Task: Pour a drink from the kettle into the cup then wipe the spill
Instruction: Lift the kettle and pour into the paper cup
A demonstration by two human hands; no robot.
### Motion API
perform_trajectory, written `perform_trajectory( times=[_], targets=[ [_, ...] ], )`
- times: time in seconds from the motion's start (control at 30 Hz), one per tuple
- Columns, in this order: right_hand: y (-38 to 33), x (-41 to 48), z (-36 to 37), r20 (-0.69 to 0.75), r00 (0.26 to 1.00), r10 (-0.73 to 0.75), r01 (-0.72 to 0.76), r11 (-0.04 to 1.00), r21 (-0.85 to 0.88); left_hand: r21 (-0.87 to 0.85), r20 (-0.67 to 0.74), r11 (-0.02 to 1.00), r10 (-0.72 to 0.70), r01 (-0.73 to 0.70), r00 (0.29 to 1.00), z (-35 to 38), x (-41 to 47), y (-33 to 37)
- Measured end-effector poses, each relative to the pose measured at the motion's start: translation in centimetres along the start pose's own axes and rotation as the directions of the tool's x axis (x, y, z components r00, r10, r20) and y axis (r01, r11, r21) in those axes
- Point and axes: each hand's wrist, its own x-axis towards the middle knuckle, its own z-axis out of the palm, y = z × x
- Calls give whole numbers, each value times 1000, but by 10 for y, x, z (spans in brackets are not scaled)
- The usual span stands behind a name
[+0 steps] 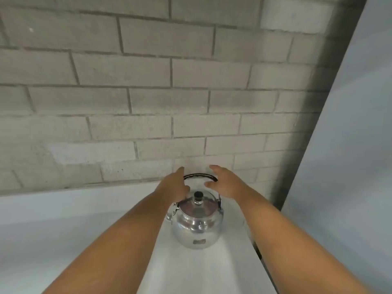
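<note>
A shiny metal kettle [197, 223] stands upright on a white counter [201, 270], its lid closed with a black knob on top and its black bail handle [200, 176] raised. My left hand [172, 186] is at the handle's left end, fingers spread, touching or just beside it. My right hand [224, 183] hovers at the handle's right end with fingers apart, holding nothing. The kettle's spout is mostly hidden behind my left forearm. No cup or cloth is in view.
A grey block wall [148, 92] rises right behind the kettle. A pale flat panel [350, 145] stands tall on the right, close to the counter's edge. The white counter stretches to the left.
</note>
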Motion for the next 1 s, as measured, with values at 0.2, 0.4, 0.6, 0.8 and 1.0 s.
perform_trajectory(
  times=[0.2,0.4,0.6,0.8,1.0],
  targets=[
    [-4,13,13,-73,994,-87,92,994,59,-58,-79,998,13,-17,997,4,9,1],
    [-13,7,6,-70,996,-57,73,960,269,-136,-150,990,25,-45,988,-4,-5,6],
    [-24,-20,4,-68,997,-30,62,845,532,-178,-164,980,55,-85,985,-12,-29,7],
    [-55,-53,-15,-278,960,-31,214,723,657,-270,-246,931,181,-247,952,-50,-62,13],
    [-105,-95,-42,-349,931,-106,307,744,594,-447,-185,875,110,-183,977,-99,-143,-34]
  ],
)
